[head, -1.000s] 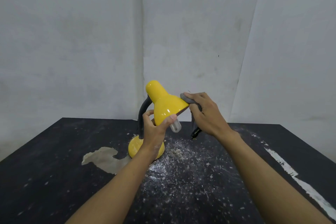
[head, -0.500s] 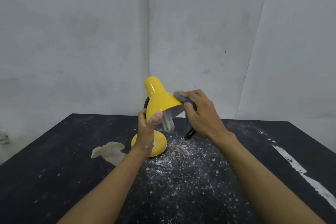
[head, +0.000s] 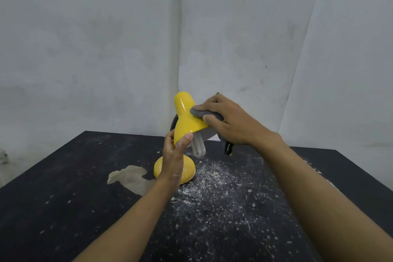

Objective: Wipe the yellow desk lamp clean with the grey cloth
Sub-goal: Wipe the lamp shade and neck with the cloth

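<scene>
The left hand (head: 173,158) is closed on the lower rim of the glossy yellow metal desk lamp (head: 186,119), thumb pressed to the shade's front. The right hand (head: 230,122), fingers curled, presses the crumpled grey cloth (head: 201,114) against the shade's upper right side. The lamp's round base stands near the middle of the dusty black table (head: 63,198), towards its far edge. Half a second ago the cloth sat lower, at the shade's rim; it has since slid up towards the neck.

1. Lighting: soft, even, moderately dim; shadows faint.
2. Glare: narrow highlight on the yellow lamp shade (head: 184,117).
3. Focus: sharp centrally; slight softness toward edges.
4. Distortion: wide-angle bowing of tabletop (head: 63,208) edges.
</scene>
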